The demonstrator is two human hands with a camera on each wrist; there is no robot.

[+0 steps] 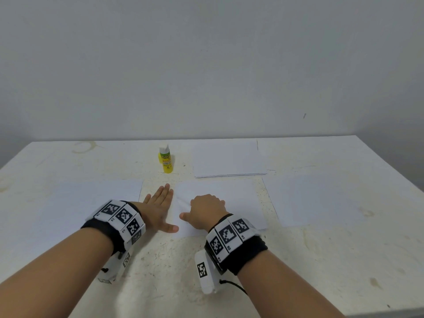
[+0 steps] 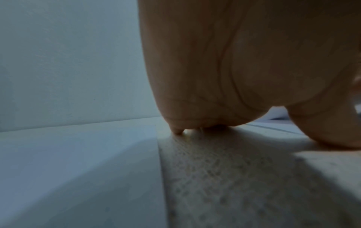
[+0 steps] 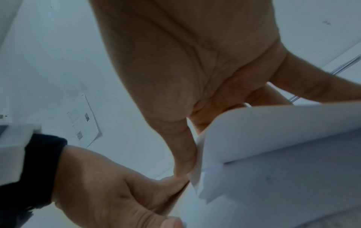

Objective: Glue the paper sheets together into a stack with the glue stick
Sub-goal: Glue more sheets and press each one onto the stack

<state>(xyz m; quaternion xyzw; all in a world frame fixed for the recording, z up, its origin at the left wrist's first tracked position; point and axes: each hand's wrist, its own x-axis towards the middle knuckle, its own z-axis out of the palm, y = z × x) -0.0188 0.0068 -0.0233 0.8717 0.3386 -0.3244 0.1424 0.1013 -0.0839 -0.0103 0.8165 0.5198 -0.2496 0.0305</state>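
Note:
A yellow glue stick (image 1: 166, 160) with a white cap stands upright at the back of the table. Three single white sheets lie in a row: the left sheet (image 1: 80, 203), the middle sheet (image 1: 241, 200) and the right sheet (image 1: 321, 198). My left hand (image 1: 160, 203) lies flat on the table between the left and middle sheets, with its fingers straight and its thumb by the middle sheet's near left corner. On the middle sheet, my right hand (image 1: 206, 210) has its fingers curled. In the right wrist view, the middle sheet (image 3: 283, 138) buckles up under my right hand (image 3: 175, 69).
A neat stack of white paper (image 1: 227, 159) lies at the back, right of the glue stick. The white table (image 1: 229, 271) is stained and speckled, and a plain wall rises right behind it. In the left wrist view, the left sheet (image 2: 78, 169) lies beside my left hand (image 2: 234, 77).

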